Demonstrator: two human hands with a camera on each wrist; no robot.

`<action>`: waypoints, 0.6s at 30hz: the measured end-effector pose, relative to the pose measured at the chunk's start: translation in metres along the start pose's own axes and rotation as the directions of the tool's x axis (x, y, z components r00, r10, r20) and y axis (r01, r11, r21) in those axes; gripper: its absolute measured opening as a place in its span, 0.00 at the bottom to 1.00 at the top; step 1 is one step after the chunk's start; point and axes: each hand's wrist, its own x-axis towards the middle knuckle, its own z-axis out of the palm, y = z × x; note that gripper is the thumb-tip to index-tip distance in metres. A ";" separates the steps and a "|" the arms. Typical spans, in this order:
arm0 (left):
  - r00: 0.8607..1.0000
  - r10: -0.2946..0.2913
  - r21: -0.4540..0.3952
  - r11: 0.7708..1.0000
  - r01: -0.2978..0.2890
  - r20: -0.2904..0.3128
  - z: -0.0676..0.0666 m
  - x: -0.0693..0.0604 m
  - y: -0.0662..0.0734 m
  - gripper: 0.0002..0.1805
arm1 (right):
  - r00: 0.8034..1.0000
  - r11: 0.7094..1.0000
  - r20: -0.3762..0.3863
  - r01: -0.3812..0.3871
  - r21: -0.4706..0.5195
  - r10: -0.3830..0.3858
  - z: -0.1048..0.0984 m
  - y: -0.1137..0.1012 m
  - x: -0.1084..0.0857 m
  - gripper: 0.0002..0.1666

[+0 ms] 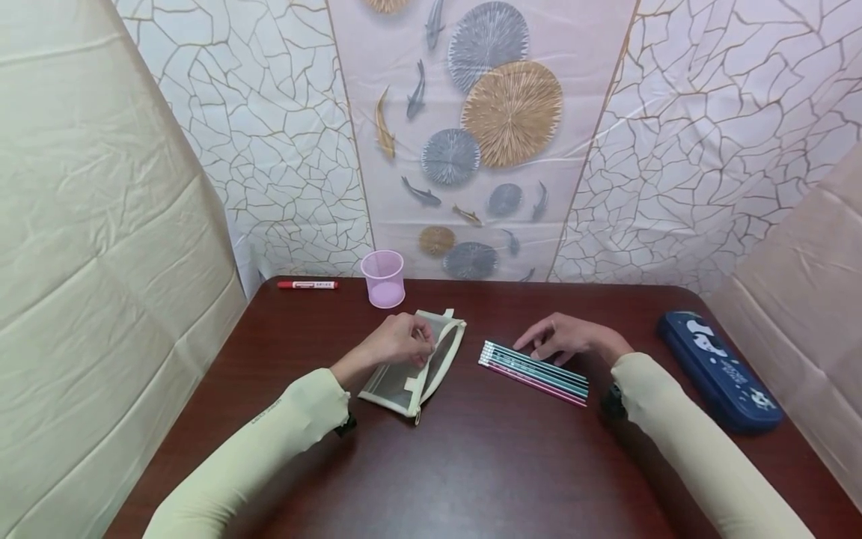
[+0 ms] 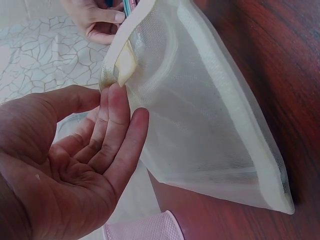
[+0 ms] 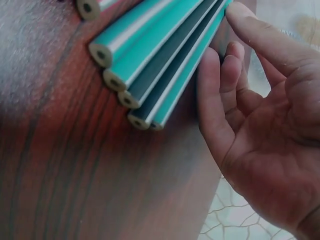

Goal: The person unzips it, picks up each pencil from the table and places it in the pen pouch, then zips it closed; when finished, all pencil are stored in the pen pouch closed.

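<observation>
Teal, black and magenta wooden pencils (image 1: 532, 372) lie at seven o'clock from the right hand (image 1: 569, 337), long axis ten to four. I see that nearer hand's fingers parted beside them; the left hand (image 1: 402, 340) pinches a cream-edged mesh pouch (image 1: 396, 385).

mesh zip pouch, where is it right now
In the head view, the mesh zip pouch is on the table just left of centre, in the left hand's grip, with unsharpened pencils to its right.
</observation>
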 end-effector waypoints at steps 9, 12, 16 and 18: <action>1.000 -0.006 0.010 1.000 0.006 0.007 -0.002 0.001 0.002 0.02 | 0.998 0.996 -0.016 0.066 -0.058 -0.067 0.002 -0.003 0.000 0.18; 1.000 -0.008 -0.004 1.000 0.008 0.012 -0.003 0.001 0.002 0.02 | 0.996 0.991 -0.051 0.070 -0.115 -0.076 0.004 -0.005 0.000 0.19; 1.000 -0.008 -0.011 1.000 0.008 0.013 -0.002 0.001 0.001 0.02 | 0.988 0.965 -0.125 0.050 -0.258 -0.085 0.008 -0.009 0.002 0.20; 1.000 -0.010 -0.011 1.000 0.010 0.012 -0.001 0.000 0.001 0.02 | 0.983 0.943 -0.160 0.026 -0.332 -0.084 0.011 -0.010 0.003 0.20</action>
